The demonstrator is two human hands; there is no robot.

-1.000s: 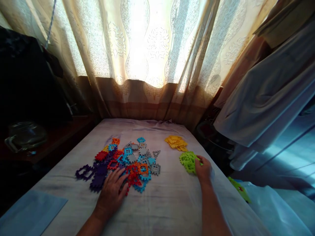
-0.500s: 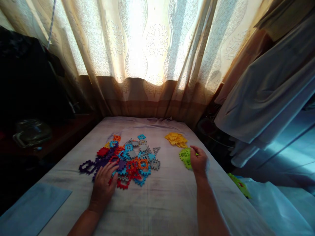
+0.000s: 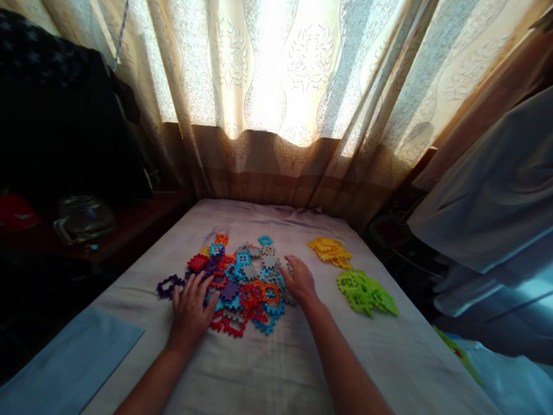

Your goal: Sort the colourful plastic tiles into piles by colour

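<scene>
A mixed pile of toothed plastic building tiles [image 3: 248,294] in red, blue, purple, orange and grey lies on the cloth-covered surface. My left hand [image 3: 192,308] rests over the pile's left side, fingers spread above the purple tiles [image 3: 213,262]; it grips nothing I can see. At the pile's right edge, my right hand [image 3: 301,282] reaches in by the grey tiles [image 3: 270,262], thumb and fingers apart, partly covering them. Farther right sits a heap of lime-green tiles [image 3: 365,293], and behind it a stack of yellow tiles [image 3: 330,251].
A folded light-blue cloth [image 3: 73,357] lies at the near left of the sheet [image 3: 276,369]. Patterned curtains [image 3: 276,86] hang behind. A glass container [image 3: 84,219] stands on a dark shelf at left. Garments [image 3: 488,167] hang at right.
My right hand has left the green tiles and moved left to the mixed pile. The left hand stays over the pile. My view has turned slightly left.
</scene>
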